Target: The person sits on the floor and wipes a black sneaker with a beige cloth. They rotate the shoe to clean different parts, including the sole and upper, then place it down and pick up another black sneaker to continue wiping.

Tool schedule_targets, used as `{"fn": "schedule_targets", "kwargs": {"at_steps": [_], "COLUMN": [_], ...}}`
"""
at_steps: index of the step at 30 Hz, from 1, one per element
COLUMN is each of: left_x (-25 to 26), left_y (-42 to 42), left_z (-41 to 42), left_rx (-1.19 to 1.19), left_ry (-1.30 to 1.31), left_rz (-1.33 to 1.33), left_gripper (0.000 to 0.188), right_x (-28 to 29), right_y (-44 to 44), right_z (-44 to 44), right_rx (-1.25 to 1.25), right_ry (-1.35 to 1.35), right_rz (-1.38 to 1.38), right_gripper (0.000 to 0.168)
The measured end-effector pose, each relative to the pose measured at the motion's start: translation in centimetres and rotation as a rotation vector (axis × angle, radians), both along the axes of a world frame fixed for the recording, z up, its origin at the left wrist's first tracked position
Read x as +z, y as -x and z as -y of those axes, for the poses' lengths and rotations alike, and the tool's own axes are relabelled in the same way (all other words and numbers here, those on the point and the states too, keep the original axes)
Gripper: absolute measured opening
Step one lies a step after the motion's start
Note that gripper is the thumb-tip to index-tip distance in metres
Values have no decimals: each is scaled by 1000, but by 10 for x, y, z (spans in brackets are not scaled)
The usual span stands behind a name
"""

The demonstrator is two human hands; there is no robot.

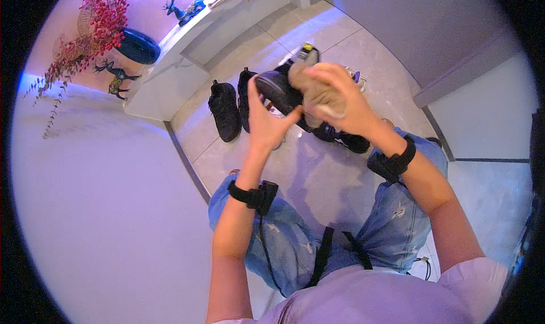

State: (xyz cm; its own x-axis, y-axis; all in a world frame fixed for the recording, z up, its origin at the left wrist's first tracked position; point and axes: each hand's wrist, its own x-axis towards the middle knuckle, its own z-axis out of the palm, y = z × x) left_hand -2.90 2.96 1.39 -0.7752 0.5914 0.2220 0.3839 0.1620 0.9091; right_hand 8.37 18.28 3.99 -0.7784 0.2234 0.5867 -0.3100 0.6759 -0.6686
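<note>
My left hand (pixel 270 124) grips a dark shoe (pixel 279 90) around its rounded end, thumb on one side and fingers on the other. In my right hand (pixel 347 96) is a crumpled beige cloth (pixel 327 102), blurred and held right beside the shoe. The cloth and fingers hide part of the shoe, so I cannot tell whether the two touch. On the tiled floor to the left stands a black shoe (pixel 224 111), with another black shoe (pixel 244 96) next to it, partly behind my left hand. More dark footwear (pixel 355 143) lies beneath my right hand.
A shoe with a yellow tag (pixel 307 47) shows beyond my hands. To the left, a white ledge (pixel 179 51) carries deer figurines (pixel 117 79) and a dark vase (pixel 138 46) with red berry sprays. A grey panel (pixel 404 30) rises at right. Cables hang from my wristbands.
</note>
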Motion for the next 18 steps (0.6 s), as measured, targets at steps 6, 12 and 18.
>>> {"fn": "schedule_targets", "kwargs": {"at_steps": [6, 12, 18], "left_x": [0, 3, 1], "left_y": [-5, 12, 11], "left_z": [-4, 7, 1], "left_rx": [29, 146, 258], "left_ry": [5, -163, -128], "left_rz": [53, 282, 234], "left_gripper": [101, 103, 103], "right_x": [-10, -40, -45], "right_y": [-1, -12, -13], "right_z": [7, 8, 9], "right_rx": [5, -11, -46], "right_ry": [-17, -243, -167], "right_rz": [24, 116, 281], "right_gripper": [57, 61, 56]}}
